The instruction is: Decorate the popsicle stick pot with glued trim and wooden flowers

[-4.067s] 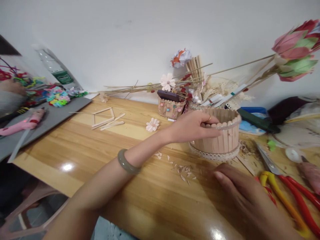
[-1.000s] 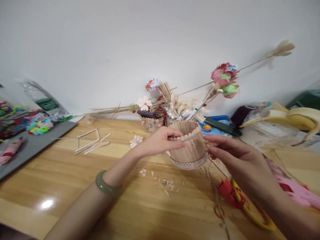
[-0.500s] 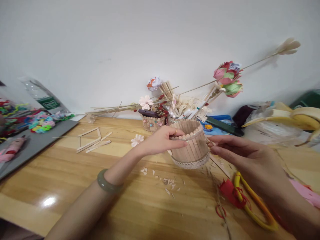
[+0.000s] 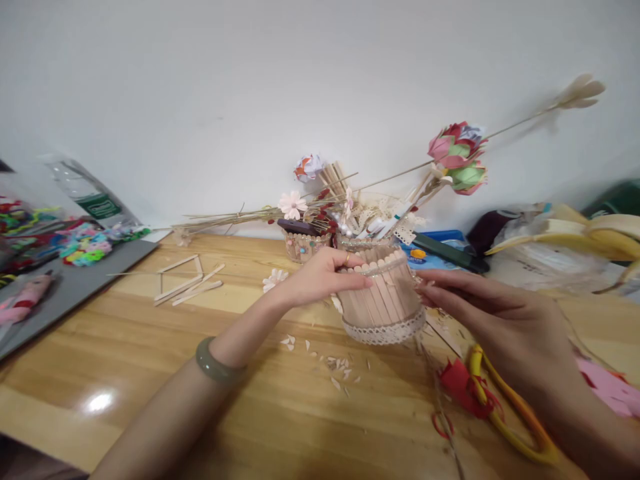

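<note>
My left hand (image 4: 333, 277) grips the rim of a round popsicle-stick basket (image 4: 383, 300), thumb outside and fingers over the edge. The basket is tilted, and white lace trim (image 4: 387, 332) runs round its base. At its right side my right hand (image 4: 480, 307) is closed in a pinch, fingertips against the wall. What lies between those fingertips is too small and partly hidden to name. Petal-like wood chips (image 4: 340, 365) are scattered on the table below. Behind my left wrist lies a pale flower (image 4: 275, 280).
Loose sticks (image 4: 187, 283) lie on the left of the wooden table (image 4: 150, 353). Yellow-handled scissors (image 4: 515, 427) are under my right forearm. Along the wall stand a smaller stick basket (image 4: 306, 248), paper flowers (image 4: 460, 150) and a plastic bottle (image 4: 95, 193). A tape roll (image 4: 617, 233) sits far right.
The basket has tilted and turned a little in my left hand, its lace base shifting slightly right and down. My right hand stays pinched at its right side.
</note>
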`<state>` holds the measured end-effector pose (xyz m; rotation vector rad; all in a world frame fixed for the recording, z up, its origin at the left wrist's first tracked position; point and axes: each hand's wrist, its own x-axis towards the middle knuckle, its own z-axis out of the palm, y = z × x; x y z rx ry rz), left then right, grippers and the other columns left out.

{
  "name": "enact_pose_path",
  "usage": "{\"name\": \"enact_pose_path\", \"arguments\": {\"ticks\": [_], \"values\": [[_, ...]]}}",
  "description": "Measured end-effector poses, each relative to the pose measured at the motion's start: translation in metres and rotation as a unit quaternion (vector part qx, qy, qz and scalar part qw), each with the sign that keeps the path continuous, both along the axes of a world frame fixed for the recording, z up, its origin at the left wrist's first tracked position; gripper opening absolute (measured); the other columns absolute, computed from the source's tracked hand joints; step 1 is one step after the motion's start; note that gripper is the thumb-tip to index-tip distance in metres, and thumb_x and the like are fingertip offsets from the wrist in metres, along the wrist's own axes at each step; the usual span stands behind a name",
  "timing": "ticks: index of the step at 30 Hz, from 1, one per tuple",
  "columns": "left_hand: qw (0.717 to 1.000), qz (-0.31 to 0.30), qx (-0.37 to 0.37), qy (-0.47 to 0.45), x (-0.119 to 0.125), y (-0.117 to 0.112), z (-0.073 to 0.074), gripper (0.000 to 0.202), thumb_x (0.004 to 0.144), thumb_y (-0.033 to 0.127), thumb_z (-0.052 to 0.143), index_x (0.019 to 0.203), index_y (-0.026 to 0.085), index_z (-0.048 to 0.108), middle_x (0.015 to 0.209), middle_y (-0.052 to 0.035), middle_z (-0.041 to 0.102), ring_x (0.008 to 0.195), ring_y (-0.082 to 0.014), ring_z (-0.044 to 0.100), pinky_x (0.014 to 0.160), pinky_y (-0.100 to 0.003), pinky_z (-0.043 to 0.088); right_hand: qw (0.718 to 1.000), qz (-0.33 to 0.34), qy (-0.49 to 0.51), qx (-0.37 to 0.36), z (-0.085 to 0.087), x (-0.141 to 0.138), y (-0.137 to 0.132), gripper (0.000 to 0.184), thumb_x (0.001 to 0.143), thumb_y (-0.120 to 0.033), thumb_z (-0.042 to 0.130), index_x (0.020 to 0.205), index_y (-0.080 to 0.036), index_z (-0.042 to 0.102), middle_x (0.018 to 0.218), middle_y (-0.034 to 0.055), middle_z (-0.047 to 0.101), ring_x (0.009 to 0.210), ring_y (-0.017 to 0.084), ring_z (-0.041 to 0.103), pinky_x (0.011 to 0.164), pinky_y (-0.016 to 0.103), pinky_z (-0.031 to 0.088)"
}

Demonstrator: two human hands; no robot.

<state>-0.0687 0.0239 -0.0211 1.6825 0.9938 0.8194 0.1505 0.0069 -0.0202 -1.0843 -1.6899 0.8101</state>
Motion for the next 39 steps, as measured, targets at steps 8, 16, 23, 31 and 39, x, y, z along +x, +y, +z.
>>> {"name": "enact_pose_path", "arguments": {"ticks": [8,16,23,31,39], "values": [[1.000,-0.007,0.003,0.005,0.003,-0.003,0.003,0.023,0.071,0.033,0.061,0.076,0.011,0.066,0.067,0.0013,0.054,0.062,-0.0086,0.046,0.059,-0.022,0.037,0.983,-0.034,-0.107,0.148,0.001,-0.002,-0.011,0.012,0.078,-0.033,0.063,0.087,-0.025,0.065,0.079,-0.0016,0.069,0.067,0.013,0.064,0.067,0.028,0.054],[0.999,-0.020,0.040,0.010,0.008,-0.010,0.007,0.023,0.073,0.035,0.061,0.069,0.012,0.062,0.061,0.0040,0.043,0.057,-0.0069,0.036,0.052,-0.021,0.029,0.916,-0.043,-0.223,0.330,-0.001,0.003,-0.019,0.018,0.082,-0.018,0.057,0.096,-0.028,0.063,0.093,0.0007,0.069,0.078,0.016,0.066,0.069,0.030,0.051],[0.998,-0.039,0.049,0.017,0.010,-0.016,0.012,0.020,0.074,0.032,0.061,0.071,0.012,0.062,0.062,0.0037,0.043,0.059,-0.0070,0.036,0.053,-0.020,0.028,0.864,-0.066,-0.301,0.399,0.005,0.001,-0.023,0.012,0.086,-0.019,0.050,0.093,-0.022,0.060,0.086,0.0042,0.069,0.075,0.017,0.066,0.063,0.028,0.050],[0.998,-0.059,0.033,0.004,0.012,-0.018,0.012,0.017,0.073,0.030,0.060,0.072,0.013,0.063,0.066,0.0031,0.048,0.064,-0.0080,0.042,0.059,-0.020,0.035,0.876,-0.023,-0.272,0.398,0.002,0.001,-0.020,0.009,0.085,-0.018,0.053,0.089,-0.022,0.060,0.085,0.0048,0.067,0.075,0.016,0.063,0.064,0.028,0.051],[0.998,-0.051,0.013,-0.019,0.010,-0.016,0.013,0.017,0.072,0.030,0.062,0.070,0.013,0.062,0.064,0.0040,0.046,0.060,-0.0070,0.040,0.056,-0.020,0.033,0.936,0.009,-0.209,0.281,0.008,0.007,-0.019,0.016,0.085,-0.020,0.053,0.097,-0.026,0.062,0.092,0.0008,0.067,0.082,0.014,0.063,0.073,0.027,0.051]]}}
